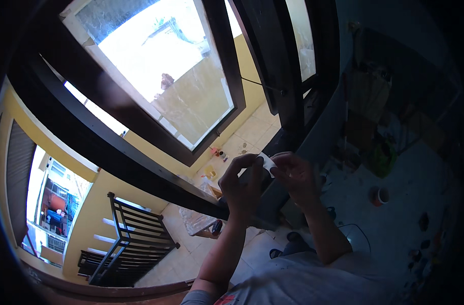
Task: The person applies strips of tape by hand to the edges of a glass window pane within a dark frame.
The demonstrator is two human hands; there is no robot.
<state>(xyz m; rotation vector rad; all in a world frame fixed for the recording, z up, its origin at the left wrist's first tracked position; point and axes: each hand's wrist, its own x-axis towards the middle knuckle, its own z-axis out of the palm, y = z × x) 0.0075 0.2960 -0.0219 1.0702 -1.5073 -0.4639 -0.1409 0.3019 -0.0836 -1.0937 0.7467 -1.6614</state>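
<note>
A small white strip [266,161], like tape or paper, is stretched between my two hands at about the middle of the view. My left hand [240,185] pinches its left end between thumb and fingertips. On the other end, my right hand [295,180] has its thumb and fingers closed. Just beyond them stands a dark window frame [221,133] with a glass pane [191,109]. Pale strips run along the edges of that glass. Below the hands, the dark lower frame is partly hidden by my fingers and wrists.
A black metal railing [135,229] stands at the lower left on a tiled floor. Beyond the frame lie a small board [195,222] and small items near the wall. On the shadowed right floor are a cup-shaped container [379,196], a green bag [382,161] and clutter.
</note>
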